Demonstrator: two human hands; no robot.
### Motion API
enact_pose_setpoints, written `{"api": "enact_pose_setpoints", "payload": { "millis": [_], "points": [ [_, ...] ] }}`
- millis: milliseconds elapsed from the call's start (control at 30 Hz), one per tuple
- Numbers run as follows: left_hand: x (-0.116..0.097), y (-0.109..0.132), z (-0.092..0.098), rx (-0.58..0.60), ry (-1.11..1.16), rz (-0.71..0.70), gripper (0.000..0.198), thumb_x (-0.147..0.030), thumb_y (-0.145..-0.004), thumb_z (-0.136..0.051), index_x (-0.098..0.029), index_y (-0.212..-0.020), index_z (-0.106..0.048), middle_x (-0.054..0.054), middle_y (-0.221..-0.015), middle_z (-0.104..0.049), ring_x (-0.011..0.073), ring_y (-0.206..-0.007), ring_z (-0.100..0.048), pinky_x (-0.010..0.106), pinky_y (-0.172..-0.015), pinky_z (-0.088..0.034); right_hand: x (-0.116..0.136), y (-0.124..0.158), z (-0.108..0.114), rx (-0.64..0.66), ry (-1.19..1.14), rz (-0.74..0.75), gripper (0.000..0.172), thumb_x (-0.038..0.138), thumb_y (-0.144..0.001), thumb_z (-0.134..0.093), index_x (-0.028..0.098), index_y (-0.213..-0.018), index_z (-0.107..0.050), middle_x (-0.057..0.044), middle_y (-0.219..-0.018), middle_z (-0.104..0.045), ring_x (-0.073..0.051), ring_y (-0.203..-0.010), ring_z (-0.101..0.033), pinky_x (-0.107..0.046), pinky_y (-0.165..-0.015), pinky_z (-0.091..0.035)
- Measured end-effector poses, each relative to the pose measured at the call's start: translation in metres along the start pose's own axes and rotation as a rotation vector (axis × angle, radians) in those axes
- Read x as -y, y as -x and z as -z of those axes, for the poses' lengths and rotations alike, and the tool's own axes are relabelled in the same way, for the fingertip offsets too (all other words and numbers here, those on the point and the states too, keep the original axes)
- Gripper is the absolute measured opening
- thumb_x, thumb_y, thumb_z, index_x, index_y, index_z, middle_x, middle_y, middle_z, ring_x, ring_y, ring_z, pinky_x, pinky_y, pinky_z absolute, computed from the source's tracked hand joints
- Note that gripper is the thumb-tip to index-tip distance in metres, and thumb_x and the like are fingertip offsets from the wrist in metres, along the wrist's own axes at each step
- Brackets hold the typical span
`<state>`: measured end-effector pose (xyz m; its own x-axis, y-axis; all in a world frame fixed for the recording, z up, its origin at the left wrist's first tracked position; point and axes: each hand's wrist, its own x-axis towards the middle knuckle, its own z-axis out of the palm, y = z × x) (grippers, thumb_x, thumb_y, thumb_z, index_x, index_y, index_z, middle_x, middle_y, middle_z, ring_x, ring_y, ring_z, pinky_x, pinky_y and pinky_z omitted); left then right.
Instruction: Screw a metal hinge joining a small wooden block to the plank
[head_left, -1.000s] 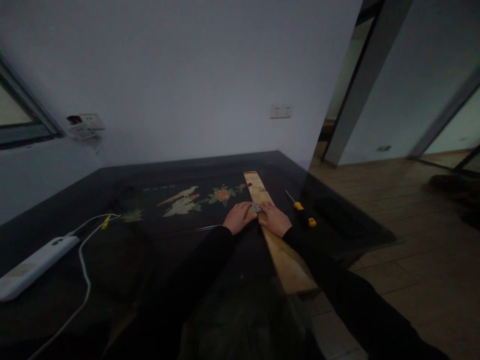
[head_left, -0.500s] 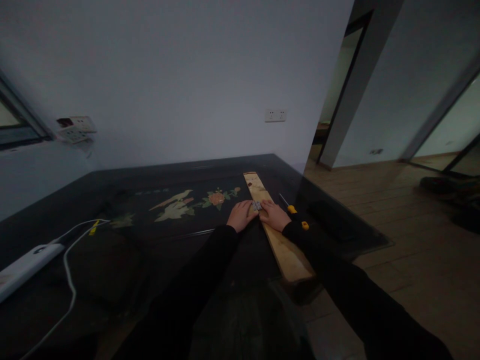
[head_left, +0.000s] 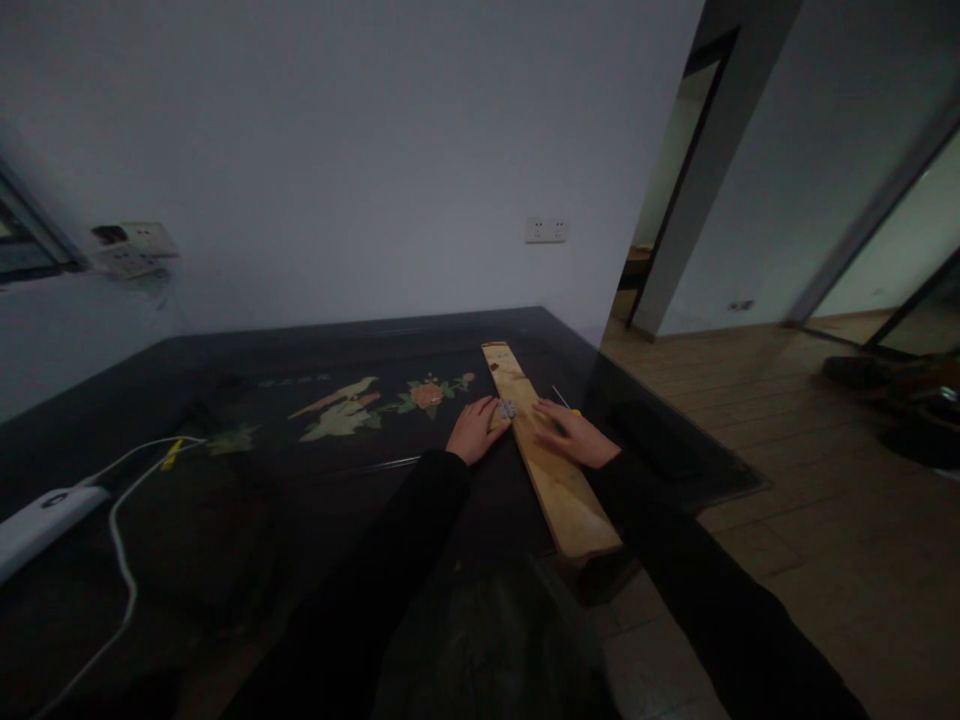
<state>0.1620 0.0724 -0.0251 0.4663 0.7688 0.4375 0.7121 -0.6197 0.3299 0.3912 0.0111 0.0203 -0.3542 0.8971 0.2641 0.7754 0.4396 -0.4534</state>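
A long pale wooden board point(head_left: 570, 510) lies slantwise on the dark table, its near end at the table's front edge. On its far half sits a small metal hinge point(head_left: 508, 409). My left hand point(head_left: 472, 432) keeps its fingers and thumb against the hinge's left side, holding it on the board. My right hand point(head_left: 576, 437) is just right of the hinge, over the board, fingers apart and with nothing seen in them. Behind that hand lies a screwdriver point(head_left: 560, 397); only its shaft and a bit of yellow handle show.
The dark table point(head_left: 405, 520) has a bird-and-flower inlay point(head_left: 427, 395). At left lies a white power strip point(head_left: 45, 530) with a white cable point(head_left: 124, 570). A dark flat object point(head_left: 664, 440) lies to the right, hard to make out. A wall point(head_left: 360, 180) stands behind.
My right hand has come off the hinge and moved right, its fingers spreading and its wrist now covering most of the screwdriver. My left hand stays at the hinge. The view has shifted slightly.
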Motion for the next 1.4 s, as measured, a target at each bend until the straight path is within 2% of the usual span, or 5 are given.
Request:
{"api": "enact_pose_setpoints", "payload": {
  "millis": [167, 667, 900, 1100, 1400],
  "points": [
    [-0.001, 0.0, 0.002, 0.009, 0.011, 0.025, 0.057, -0.05, -0.091, -0.044, -0.013, -0.135, -0.046, 0.017, -0.14, -0.047, 0.0276, -0.127, -0.045, 0.047, -0.108, -0.034, -0.033, 0.035, 0.004, -0.235, 0.105, -0.151, 0.047, 0.034, -0.084, -0.055, 0.016, -0.128, -0.056, -0.015, -0.14, -0.048, -0.024, -0.133, -0.041, -0.044, -0.111, -0.032],
    [0.001, 0.003, -0.002, 0.029, -0.014, 0.029, 0.057, -0.047, -0.092, -0.043, -0.013, -0.138, -0.042, 0.019, -0.14, -0.046, 0.0287, -0.13, -0.043, 0.05, -0.111, -0.028, -0.049, 0.02, -0.014, -0.11, 0.183, -0.282, 0.05, 0.014, -0.085, -0.041, 0.009, -0.133, -0.05, -0.018, -0.147, -0.039, -0.022, -0.138, -0.035, -0.039, -0.112, -0.032],
    [0.001, 0.005, 0.0, -0.005, -0.007, 0.019, 0.056, -0.048, -0.091, -0.044, -0.015, -0.137, -0.044, 0.018, -0.139, -0.047, 0.0279, -0.128, -0.045, 0.048, -0.109, -0.032, 0.004, 0.058, 0.003, -0.268, 0.076, -0.15, 0.059, 0.042, -0.086, -0.051, 0.019, -0.141, -0.042, -0.014, -0.151, -0.033, -0.025, -0.139, -0.031, -0.045, -0.111, -0.032],
    [0.006, 0.004, -0.002, -0.012, 0.015, 0.003, 0.056, -0.046, -0.09, -0.048, -0.016, -0.137, -0.044, 0.016, -0.136, -0.05, 0.0271, -0.125, -0.048, 0.044, -0.107, -0.037, 0.069, 0.115, -0.027, -0.16, 0.151, -0.095, 0.059, 0.05, -0.082, -0.056, 0.03, -0.137, -0.048, -0.004, -0.15, -0.036, -0.027, -0.14, -0.029, -0.049, -0.11, -0.034],
    [0.004, 0.003, 0.0, 0.036, -0.023, 0.028, 0.054, -0.046, -0.092, -0.043, -0.013, -0.136, -0.045, 0.017, -0.139, -0.048, 0.0281, -0.129, -0.044, 0.046, -0.11, -0.032, 0.078, 0.11, -0.043, -0.188, 0.241, -0.204, 0.046, 0.034, -0.079, -0.054, 0.023, -0.123, -0.062, -0.007, -0.139, -0.052, -0.025, -0.135, -0.04, -0.043, -0.105, -0.043]
  ]
}}
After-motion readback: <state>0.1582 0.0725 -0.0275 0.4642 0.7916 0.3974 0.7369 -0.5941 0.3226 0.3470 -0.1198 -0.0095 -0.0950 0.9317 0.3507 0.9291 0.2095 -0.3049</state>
